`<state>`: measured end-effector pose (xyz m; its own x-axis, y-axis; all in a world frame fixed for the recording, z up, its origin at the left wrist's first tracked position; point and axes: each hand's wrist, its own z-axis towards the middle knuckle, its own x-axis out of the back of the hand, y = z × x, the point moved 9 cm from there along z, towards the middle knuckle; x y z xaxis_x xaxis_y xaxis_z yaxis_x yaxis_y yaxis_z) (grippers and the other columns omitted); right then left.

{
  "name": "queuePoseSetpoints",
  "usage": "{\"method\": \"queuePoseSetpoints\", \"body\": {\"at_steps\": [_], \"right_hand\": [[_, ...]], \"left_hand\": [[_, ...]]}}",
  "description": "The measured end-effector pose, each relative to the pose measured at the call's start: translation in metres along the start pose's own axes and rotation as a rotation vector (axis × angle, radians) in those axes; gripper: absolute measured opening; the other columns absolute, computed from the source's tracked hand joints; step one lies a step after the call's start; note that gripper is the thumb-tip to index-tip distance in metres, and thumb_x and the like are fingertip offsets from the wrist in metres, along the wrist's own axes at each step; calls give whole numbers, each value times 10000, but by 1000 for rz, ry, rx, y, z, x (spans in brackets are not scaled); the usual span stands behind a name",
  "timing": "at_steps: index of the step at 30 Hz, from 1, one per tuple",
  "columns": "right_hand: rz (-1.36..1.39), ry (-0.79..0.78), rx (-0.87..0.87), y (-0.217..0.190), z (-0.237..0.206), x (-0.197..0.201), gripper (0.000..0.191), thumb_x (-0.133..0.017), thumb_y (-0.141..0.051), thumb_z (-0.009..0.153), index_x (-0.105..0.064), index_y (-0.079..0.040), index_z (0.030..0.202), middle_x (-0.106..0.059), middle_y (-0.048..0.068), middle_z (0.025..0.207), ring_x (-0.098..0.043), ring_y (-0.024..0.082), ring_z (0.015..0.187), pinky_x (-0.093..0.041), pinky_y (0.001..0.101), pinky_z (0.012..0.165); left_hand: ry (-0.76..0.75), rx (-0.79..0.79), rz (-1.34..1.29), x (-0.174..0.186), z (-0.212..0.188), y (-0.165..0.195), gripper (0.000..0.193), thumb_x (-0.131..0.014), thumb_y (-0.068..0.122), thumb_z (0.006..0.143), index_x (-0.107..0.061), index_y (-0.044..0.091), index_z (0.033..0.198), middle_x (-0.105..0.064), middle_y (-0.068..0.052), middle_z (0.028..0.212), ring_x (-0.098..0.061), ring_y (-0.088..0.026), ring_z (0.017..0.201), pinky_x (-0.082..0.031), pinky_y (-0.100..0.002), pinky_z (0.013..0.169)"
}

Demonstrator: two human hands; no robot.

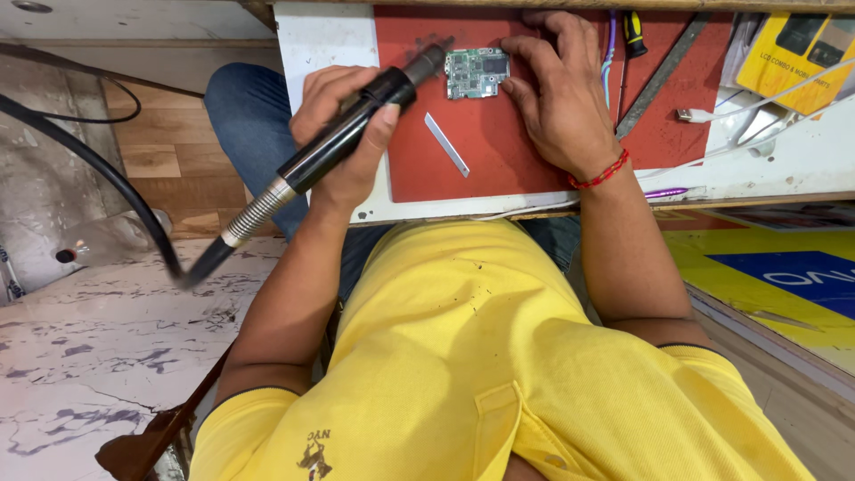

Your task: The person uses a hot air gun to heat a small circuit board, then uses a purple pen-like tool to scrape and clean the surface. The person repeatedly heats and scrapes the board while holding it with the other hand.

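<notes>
1. nearest the camera: yellow polo shirt (pixel 463 356), both forearms reaching out over the white bench top (pixel 321 40).
2. left hand (pixel 347 156) is closed in a full-fist grip round the black cylindrical hot-air handpiece (pixel 343 142). the thumb lies along the barrel. the sprung metal collar and black hose (pixel 89 169) trail off to the left, toward the floor.
3. the handpiece's dark metal nozzle (pixel 434 59) points at the left edge of the small green circuit board (pixel 476 73), very near it. touching or just clear, i cannot tell.
4. right hand (pixel 557 85), with a red thread bracelet (pixel 601 175) at the wrist, lies palm down with fingers spread. the fingertips press on the board's right edge and pin it flat.
5. the board sits at the far middle of the red rubber work mat (pixel 499 160). a flat silver metal strip (pixel 445 144) lies loose on the mat, nearer than the board and apart from it.
6. judgement: the step in hand looks like hot-air heating of the board's left part, with the board held steady.
7. judgement: a next move calls for a steady nozzle close above one spot, and for keeping the right fingertips away from the heated side.
8. farthest: a yellow-and-black screwdriver (pixel 632 31), white cables (pixel 712 114) and a yellow carton (pixel 797 53) at the right.
</notes>
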<state>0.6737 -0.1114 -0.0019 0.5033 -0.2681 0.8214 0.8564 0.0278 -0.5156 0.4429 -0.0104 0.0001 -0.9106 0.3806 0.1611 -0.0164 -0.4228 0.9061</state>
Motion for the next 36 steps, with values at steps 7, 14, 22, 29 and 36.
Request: {"method": "queuePoseSetpoints", "body": {"at_steps": [7,14,22,29,36], "right_hand": [[-18,-35,70,-7,-6,-1,365,-834,-93,961,-682,-78,1293,-502,165,1444,-456,386,1374,-383,499,1177],[-25,-36,65,-6,-9,-1,401,-807,-83,952,-663,-69,1325,-499,167,1428,-456,385,1382,-379,504,1185],[-28,-37,42,-2,-7,-1,409,-808,-77,940,-673,-80,1326,-513,160,1447,-463,385,1364,-388,496,1172],[-24,-23,51,-2,-6,0,393,-816,-69,941,-676,-88,1308,-510,157,1422,-466,375,1372,-394,488,1176],[-22,-18,32,0,-4,1,388,-807,-64,941,-676,-76,1306,-513,163,1433,-476,385,1349,-406,490,1158]], "left_hand": [[-119,-93,23,-12,-6,12,370,-794,340,950,-715,20,1118,-733,-121,1070,-653,-246,1117,-537,-369,978],[-116,-89,7,-15,-5,12,378,-804,321,978,-703,7,1164,-732,-120,1099,-657,-255,1084,-543,-366,991],[-137,-95,-15,-18,-5,9,365,-804,307,942,-704,11,1131,-727,-105,1079,-673,-263,1037,-544,-373,944],[-137,-80,-24,-20,-1,9,366,-796,303,949,-718,3,1145,-741,-108,1062,-652,-272,1102,-519,-398,1012],[-137,-46,16,-21,2,9,386,-793,331,931,-710,2,1115,-743,-130,1043,-661,-249,1082,-536,-382,1001]]}}
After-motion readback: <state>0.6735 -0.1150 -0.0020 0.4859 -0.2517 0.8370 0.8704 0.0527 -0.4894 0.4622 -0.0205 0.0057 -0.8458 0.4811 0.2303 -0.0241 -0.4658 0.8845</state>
